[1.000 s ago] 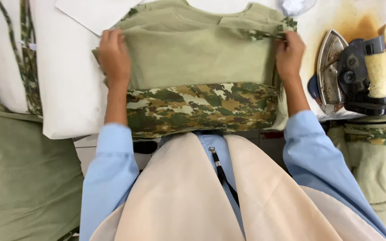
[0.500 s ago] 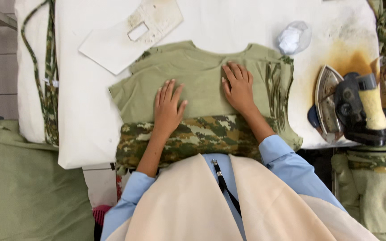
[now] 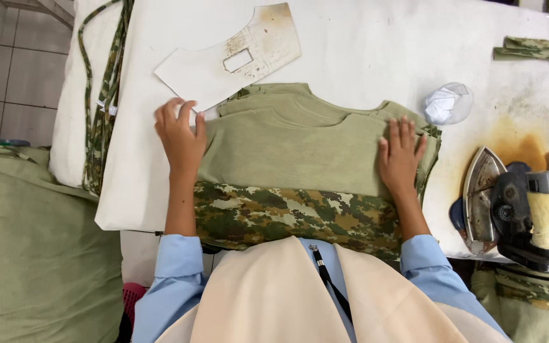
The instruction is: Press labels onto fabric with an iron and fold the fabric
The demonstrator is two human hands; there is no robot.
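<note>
Lying at the far left, a big olive cloth heap (image 3: 30,254) is filling the space beside the white padded board (image 3: 376,44), and a camouflage strap (image 3: 100,95) is hanging over the board's left edge. The left hand (image 3: 179,136) is resting flat, fingers spread, on the left edge of the olive garment stack (image 3: 293,149), seemingly to keep the layers aligned. A stained card template (image 3: 230,57) is lying just behind it. The right hand (image 3: 400,155) is pressing open-palmed on the stack's right side, pinching nothing. The camouflage band is hanging over the near edge. Farther right, a crumpled white wad (image 3: 446,103) and the iron (image 3: 509,209) are standing apart, leaving bare board behind.
</note>
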